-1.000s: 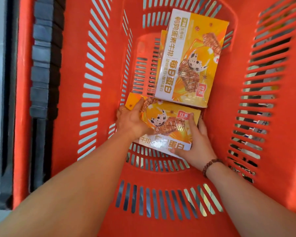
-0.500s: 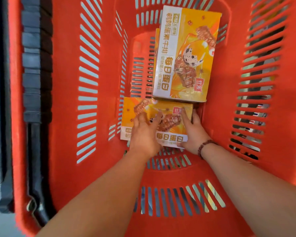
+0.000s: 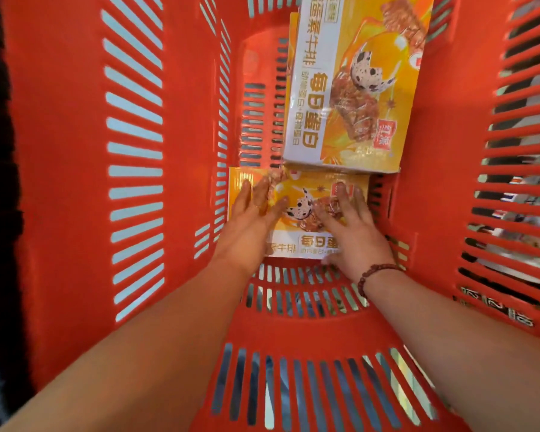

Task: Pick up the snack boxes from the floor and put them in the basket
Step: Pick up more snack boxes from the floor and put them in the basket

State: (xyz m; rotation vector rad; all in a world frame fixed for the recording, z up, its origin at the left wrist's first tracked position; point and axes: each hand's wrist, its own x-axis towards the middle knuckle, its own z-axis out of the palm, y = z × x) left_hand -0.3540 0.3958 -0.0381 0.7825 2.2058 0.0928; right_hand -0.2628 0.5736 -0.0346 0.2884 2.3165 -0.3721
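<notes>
Both hands flat and open, left hand [image 3: 250, 222] and right hand [image 3: 353, 232] pressing the near snack box [image 3: 296, 213] onto the basket [image 3: 75, 182] floor; seat it flush against the far box [image 3: 349, 88], then lift straight off.

Head view, looking steeply down, close inside basket [image 3: 75, 213]

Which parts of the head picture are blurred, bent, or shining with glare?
Head view: wide-angle distortion bows the basket wall; the far snack box shows plastic-wrap glare; left hand and right hand look softly blurred on the near snack box.
</notes>
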